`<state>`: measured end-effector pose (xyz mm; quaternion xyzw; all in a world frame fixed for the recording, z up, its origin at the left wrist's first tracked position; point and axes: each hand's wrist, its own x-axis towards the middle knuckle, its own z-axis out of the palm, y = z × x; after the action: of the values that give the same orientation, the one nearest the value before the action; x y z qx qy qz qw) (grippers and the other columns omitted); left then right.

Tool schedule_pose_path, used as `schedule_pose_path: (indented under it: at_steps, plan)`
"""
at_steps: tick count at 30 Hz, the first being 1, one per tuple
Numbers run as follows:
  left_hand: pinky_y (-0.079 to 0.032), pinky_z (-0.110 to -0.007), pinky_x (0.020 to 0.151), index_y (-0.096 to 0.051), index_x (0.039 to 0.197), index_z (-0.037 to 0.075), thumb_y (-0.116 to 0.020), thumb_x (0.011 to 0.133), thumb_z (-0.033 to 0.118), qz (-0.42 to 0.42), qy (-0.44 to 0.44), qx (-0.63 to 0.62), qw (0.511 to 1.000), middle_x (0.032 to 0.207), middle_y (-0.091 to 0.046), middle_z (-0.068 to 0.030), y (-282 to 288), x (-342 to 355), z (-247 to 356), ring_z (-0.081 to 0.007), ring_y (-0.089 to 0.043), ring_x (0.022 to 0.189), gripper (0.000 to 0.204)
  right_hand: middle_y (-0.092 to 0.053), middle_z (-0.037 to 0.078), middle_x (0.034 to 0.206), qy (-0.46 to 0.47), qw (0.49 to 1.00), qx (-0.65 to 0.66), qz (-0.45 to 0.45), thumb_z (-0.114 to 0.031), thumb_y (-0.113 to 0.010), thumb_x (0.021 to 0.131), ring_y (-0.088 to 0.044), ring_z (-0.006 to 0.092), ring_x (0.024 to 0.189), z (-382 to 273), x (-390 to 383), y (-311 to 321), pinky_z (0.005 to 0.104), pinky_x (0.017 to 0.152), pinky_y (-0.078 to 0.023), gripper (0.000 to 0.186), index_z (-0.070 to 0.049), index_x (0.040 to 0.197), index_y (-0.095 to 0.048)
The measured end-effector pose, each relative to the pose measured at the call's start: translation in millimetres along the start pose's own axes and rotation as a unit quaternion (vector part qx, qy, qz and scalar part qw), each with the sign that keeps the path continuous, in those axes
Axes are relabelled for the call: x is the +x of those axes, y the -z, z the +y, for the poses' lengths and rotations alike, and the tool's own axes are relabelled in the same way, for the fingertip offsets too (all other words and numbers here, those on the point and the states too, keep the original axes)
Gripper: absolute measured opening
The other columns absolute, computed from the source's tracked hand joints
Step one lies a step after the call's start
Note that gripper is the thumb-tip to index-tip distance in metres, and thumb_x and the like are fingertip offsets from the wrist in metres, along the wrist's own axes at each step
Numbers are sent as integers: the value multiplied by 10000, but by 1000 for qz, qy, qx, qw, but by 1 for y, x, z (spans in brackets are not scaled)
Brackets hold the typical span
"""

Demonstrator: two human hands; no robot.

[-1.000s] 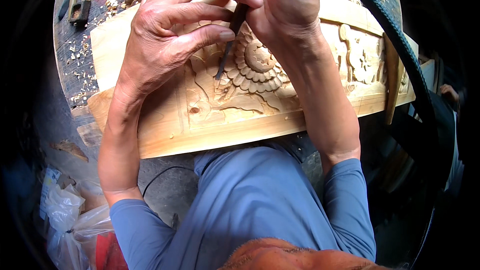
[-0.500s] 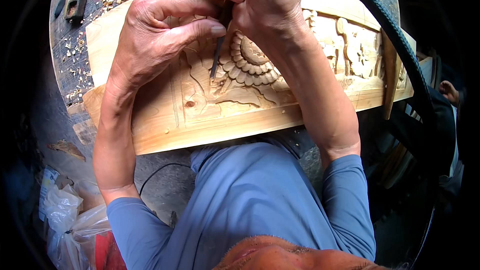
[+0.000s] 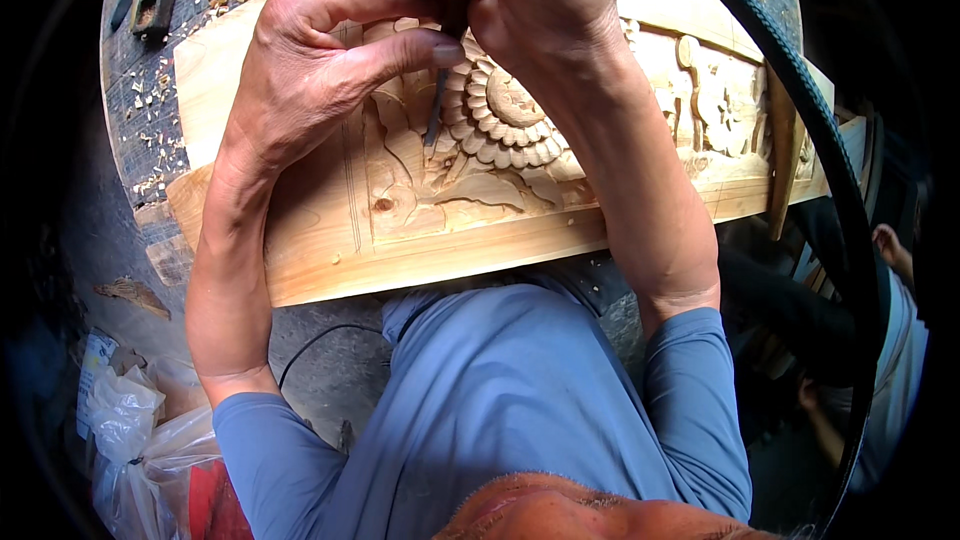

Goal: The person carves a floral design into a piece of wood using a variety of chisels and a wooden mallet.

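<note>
My right hand (image 3: 545,0) is closed round the dark handle of a chisel (image 3: 434,118) at the top middle. My left hand (image 3: 315,55) has its fingers curled at the chisel's shaft, thumb against it, just left of my right hand. The thin blade slants down to the left side of a carved round flower (image 3: 505,115) on a pale wooden panel (image 3: 310,235), among carved leaf shapes. More relief carving shows on the panel's right part. The top of the chisel's handle is mostly hidden by my fingers.
A workbench (image 3: 135,120) bears shavings and hand tools (image 3: 155,15). A wooden bar (image 3: 783,160) crosses the panel's right part, near a thick braided cord (image 3: 760,25). Plastic bags (image 3: 150,420) lie lower left. A co-worker's hand (image 3: 890,245) and sleeve show at the far right.
Both my hands and the chisel moved slightly left, then a little back rightward, still on the flower's left side. At the far right, the co-worker has moved further into view.
</note>
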<state>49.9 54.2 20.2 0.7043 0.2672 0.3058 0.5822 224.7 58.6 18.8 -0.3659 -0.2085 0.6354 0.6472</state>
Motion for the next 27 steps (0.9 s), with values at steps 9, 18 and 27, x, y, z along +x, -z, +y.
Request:
schedule_pose_path:
  at_steps: [9,18,27]
  plan:
    - [-431,-393,1105,-831,970,21,-842,777,113,27,-127,182,975,1211,-740,-40,7,-2,-12,-255,-614,1247,215,-442,10,662,-13,1000,-13,-14,-542,-516,1102,-504,178,545,3,2,-6,313,502,-465,419,-160,931,-498]
    - [-419,-382,1103,-818,944,-2,-856,750,103,42,-115,177,977,1216,-733,-42,5,-1,-10,-233,-609,1235,224,-443,13,662,-29,999,-30,-33,-548,-515,1101,-503,178,546,6,0,-10,312,502,-464,428,-159,922,-495]
    - [-426,-412,1111,-845,938,65,-873,729,113,18,-49,137,989,1161,-772,-26,9,-7,-2,-229,-620,1226,216,-444,16,662,-69,991,-65,-96,-553,-514,1099,-502,179,547,-1,-12,-12,311,502,-462,437,-158,913,-492]
